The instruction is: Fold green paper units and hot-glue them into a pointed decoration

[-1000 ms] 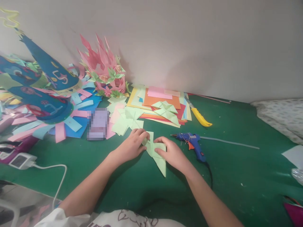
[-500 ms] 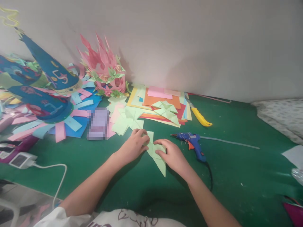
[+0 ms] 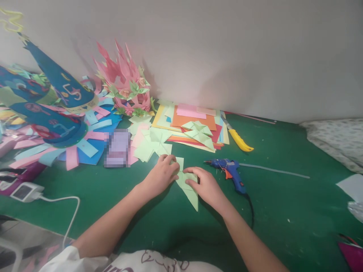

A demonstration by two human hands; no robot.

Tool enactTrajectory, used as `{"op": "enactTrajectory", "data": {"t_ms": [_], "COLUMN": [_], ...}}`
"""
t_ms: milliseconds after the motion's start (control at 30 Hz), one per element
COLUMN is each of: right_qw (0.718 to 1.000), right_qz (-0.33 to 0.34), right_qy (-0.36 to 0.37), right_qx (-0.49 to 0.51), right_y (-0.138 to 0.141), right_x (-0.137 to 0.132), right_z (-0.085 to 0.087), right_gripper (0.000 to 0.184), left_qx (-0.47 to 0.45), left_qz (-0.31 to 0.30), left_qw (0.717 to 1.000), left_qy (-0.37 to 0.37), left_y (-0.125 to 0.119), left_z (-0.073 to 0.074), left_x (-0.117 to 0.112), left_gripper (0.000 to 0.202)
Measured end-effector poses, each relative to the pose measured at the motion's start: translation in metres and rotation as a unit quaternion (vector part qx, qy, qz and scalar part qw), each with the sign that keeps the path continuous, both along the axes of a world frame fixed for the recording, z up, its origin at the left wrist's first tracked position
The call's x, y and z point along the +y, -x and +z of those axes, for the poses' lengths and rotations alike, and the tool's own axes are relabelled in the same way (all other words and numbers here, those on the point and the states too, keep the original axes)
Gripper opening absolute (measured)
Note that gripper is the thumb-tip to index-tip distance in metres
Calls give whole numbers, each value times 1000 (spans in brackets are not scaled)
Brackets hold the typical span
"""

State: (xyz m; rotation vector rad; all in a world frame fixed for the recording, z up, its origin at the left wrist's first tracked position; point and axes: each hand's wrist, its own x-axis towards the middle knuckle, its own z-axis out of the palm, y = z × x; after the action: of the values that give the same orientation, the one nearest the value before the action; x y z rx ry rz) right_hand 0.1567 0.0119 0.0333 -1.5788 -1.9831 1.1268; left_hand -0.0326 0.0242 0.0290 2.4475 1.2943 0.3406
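A light green folded paper piece (image 3: 189, 190) lies on the green table (image 3: 283, 204), its long point aimed toward me. My left hand (image 3: 162, 174) rests on the piece's upper left part with fingers curled and pressed down on it. My right hand (image 3: 206, 186) presses on its right side, fingers bent over the fold. Both hands hold the paper flat against the table.
A blue glue gun (image 3: 230, 172) lies right of my right hand, a yellow utility knife (image 3: 239, 140) behind it. A stack of coloured paper sheets (image 3: 193, 122), green folded pieces (image 3: 150, 145), a pink paper crown (image 3: 124, 85) and blue cones (image 3: 61, 85) fill the back left. A white charger (image 3: 24, 192) sits at left.
Both hands shifted only slightly on the green paper piece; the fingers press a little closer together. The paper stays in place.
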Motion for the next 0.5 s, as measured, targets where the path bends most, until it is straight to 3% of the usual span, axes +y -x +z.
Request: {"op": "enactTrajectory", "data": {"t_ms": [367, 500], "right_qw": [1000, 996], "right_qz": [2, 26], "right_qy": [-12, -71], "right_qx": [-4, -48], "right_y": [2, 3], "right_x": [-1, -3], "right_z": [-1, -2], "right_gripper": [25, 22], "left_qx": [33, 38], "left_qz": [-1, -10], "left_qw": [999, 999], "left_qy": [-16, -21], "left_y": [-4, -5], "left_z": [0, 1], "left_x": [-1, 0], "left_gripper": [8, 6]}}
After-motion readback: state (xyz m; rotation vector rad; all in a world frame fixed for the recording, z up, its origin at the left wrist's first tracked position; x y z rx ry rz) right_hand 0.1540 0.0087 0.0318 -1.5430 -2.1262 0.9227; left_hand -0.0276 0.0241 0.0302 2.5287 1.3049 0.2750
